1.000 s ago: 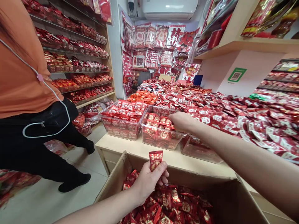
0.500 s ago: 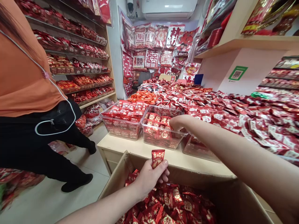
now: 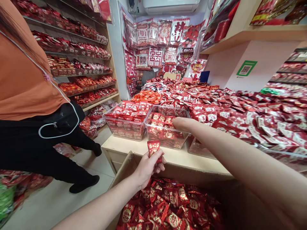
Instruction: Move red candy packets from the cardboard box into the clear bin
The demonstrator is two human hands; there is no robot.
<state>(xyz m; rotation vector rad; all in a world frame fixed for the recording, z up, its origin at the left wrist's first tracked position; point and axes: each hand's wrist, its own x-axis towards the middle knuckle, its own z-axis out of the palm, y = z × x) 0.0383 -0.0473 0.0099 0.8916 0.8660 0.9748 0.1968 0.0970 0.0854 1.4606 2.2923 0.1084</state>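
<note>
My left hand (image 3: 150, 166) pinches a red wrapped candy packet (image 3: 153, 149) with gold print, upright above the edge of a cardboard box (image 3: 203, 177). Inside that box lie many loose red packets (image 3: 176, 204). My right hand (image 3: 181, 124) reaches down into a clear plastic bin (image 3: 165, 145) on the counter; its fingers are hidden behind the wrist and among the packets. Rows of red and gold packets (image 3: 159, 123) fill part of this bin. Left of it, touching or nearly so, stands another clear bin (image 3: 126, 131) with neat rows of red packets.
A person in an orange top (image 3: 31, 73) stands at the left, near shelves (image 3: 79, 75) of red packets. Piled packets (image 3: 230, 111) cover the counter behind the bins. A third clear bin (image 3: 200, 150) sits under my right forearm. A wooden shelf (image 3: 254, 36) juts out upper right.
My left hand has moved left and up with the packet, closer to the counter's edge. My right hand stays in the middle bin, slightly shifted. The view has shifted a little.
</note>
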